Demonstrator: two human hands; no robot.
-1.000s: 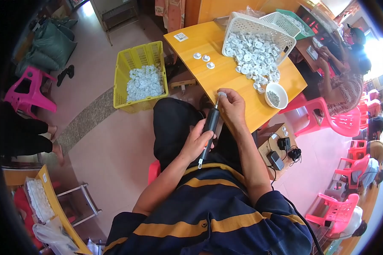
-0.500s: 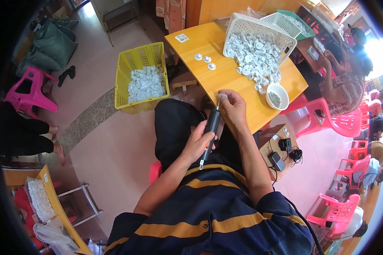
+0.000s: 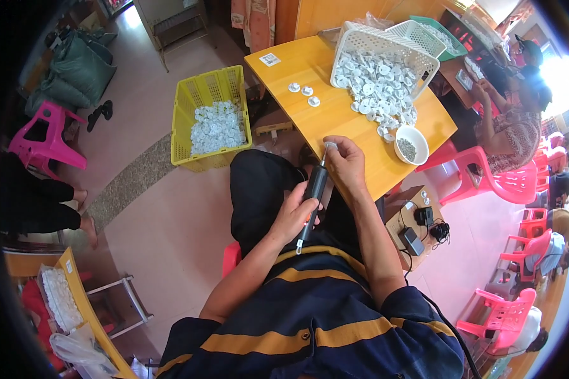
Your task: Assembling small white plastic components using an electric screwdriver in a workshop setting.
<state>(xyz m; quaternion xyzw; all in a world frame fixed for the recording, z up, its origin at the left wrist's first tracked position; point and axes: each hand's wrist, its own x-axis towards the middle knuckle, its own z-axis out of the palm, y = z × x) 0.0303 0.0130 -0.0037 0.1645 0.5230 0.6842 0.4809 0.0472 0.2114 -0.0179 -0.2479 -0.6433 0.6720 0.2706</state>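
Observation:
My left hand (image 3: 295, 213) is wrapped round a black electric screwdriver (image 3: 316, 184), its bit pointing away from me. At the tip of that bit, my right hand (image 3: 346, 165) pinches a small white plastic part (image 3: 330, 145) by the near edge of the wooden table (image 3: 354, 146); the bit meets the part. Three like parts (image 3: 306, 91) lie apart on the table. A heap of white plastic parts (image 3: 376, 82) spills from a tipped white basket (image 3: 428, 61). Near the heap, a white bowl (image 3: 422, 136) holds small metal screws.
Left of the table, a yellow crate (image 3: 178, 126) on the floor contains many white parts. A cardboard box (image 3: 395, 221) with black power adapters (image 3: 412, 240) stands by my right arm. Beyond it are pink chairs (image 3: 512, 180) and a seated person (image 3: 509, 126). Green sacks (image 3: 76, 69) lie far left.
The view has shifted very slightly. Both hands keep the screwdriver and the white part in nearly the same place.

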